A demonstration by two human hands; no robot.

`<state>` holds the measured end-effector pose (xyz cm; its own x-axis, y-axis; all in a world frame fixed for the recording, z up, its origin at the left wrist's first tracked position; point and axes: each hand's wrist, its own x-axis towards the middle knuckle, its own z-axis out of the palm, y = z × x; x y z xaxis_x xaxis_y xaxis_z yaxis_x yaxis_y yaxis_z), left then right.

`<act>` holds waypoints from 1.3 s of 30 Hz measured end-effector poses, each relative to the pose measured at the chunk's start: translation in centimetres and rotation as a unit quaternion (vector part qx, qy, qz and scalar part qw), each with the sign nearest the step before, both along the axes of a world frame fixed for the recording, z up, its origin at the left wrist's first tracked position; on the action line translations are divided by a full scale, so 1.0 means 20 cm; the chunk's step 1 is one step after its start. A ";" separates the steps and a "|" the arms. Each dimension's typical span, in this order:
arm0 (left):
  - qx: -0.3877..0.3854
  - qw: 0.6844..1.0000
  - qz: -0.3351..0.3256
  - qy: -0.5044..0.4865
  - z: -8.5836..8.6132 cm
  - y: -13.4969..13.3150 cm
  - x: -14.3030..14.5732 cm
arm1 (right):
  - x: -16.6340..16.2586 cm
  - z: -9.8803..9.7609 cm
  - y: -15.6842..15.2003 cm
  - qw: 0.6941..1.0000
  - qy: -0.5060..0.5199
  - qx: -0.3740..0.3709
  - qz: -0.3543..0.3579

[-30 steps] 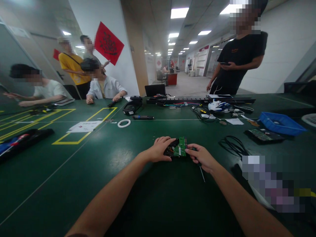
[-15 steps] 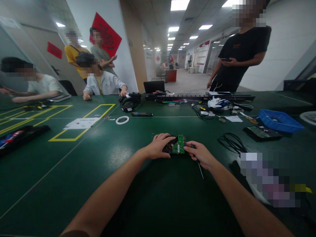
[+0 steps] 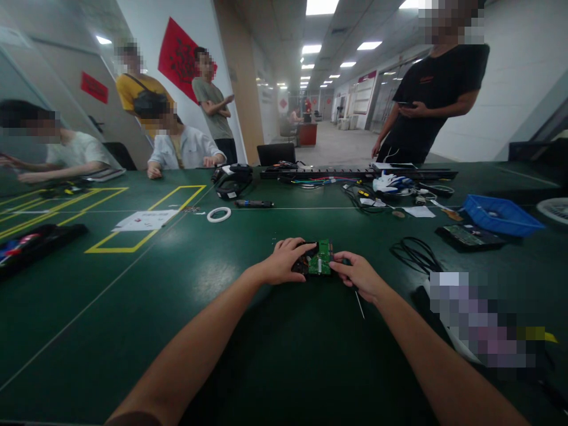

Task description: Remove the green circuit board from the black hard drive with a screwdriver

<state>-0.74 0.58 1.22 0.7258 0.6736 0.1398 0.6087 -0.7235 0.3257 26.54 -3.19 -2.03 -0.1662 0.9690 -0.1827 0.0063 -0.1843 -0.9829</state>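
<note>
A hard drive (image 3: 320, 260) lies on the green table, its green circuit board facing up. My left hand (image 3: 286, 261) is wrapped over the drive's left side, thumb and fingers gripping its edges. At the drive's right edge, my right hand (image 3: 357, 275) has thumb and forefinger against the board. The same hand holds a screwdriver (image 3: 359, 305), its thin shaft pointing down toward me and its handle mostly hidden in the palm. A few tiny bits, too small to name, lie just beyond my left hand.
Right of my hands are a coiled black cable (image 3: 415, 255), another drive-like board (image 3: 470, 235) and a blue tray (image 3: 503, 214). Farther back lie a white tape ring (image 3: 219, 215), a dark pen-shaped tool (image 3: 254, 204), white-blue gloves (image 3: 393, 183) and wires. Several people are around the table.
My hands, the drive and the screwdriver keep nearly the same pose. Across the table, a standing person has shifted right, and a seated person's hand has drawn back from the black headset-like object.
</note>
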 end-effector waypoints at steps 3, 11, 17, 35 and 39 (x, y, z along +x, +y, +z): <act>-0.003 1.000 0.001 0.002 0.00 0.00 0.00 | 0.00 -0.01 0.01 1.000 0.000 0.001 -0.001; 0.003 1.000 -0.008 0.010 0.00 0.00 0.00 | 0.01 0.00 0.00 1.000 -0.004 -0.006 0.005; 0.016 1.000 -0.012 0.023 0.00 0.00 0.01 | 0.00 0.02 -0.01 1.000 0.011 -0.011 -0.002; -0.003 1.000 -0.004 0.016 0.00 0.01 0.01 | 0.02 0.03 0.00 0.997 0.066 -0.022 -0.030; -0.007 1.000 0.002 0.013 0.00 0.00 0.01 | 0.02 0.05 0.01 0.994 0.081 -0.025 -0.065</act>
